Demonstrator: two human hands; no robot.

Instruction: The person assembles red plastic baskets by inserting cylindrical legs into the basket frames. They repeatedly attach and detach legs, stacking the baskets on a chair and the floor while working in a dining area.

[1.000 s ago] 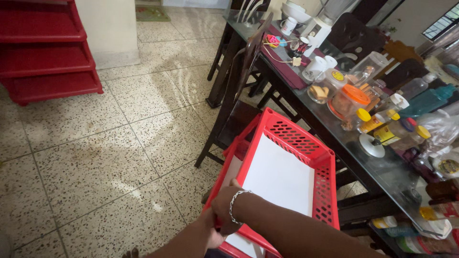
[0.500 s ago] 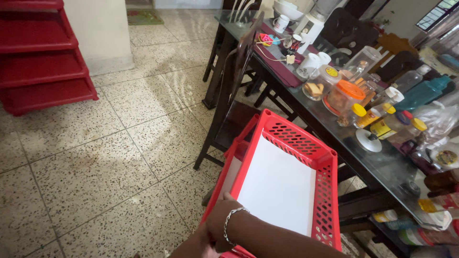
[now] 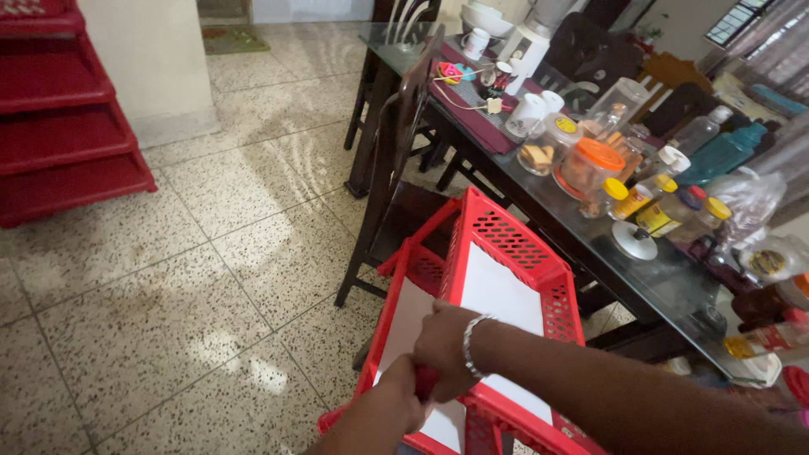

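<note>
red rack (image 3: 506, 253) in both hands' grip

Right hand (image 3: 445, 347) and left hand (image 3: 389, 408) gripping red plastic rack (image 3: 506, 244), beside cluttered glass table (image 3: 674, 282)

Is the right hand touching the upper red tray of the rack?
Touching. The head view shows the right hand, with a bracelet at the wrist, closed over the near rim of the upper red tray; no gap shows between fingers and rim.
</note>
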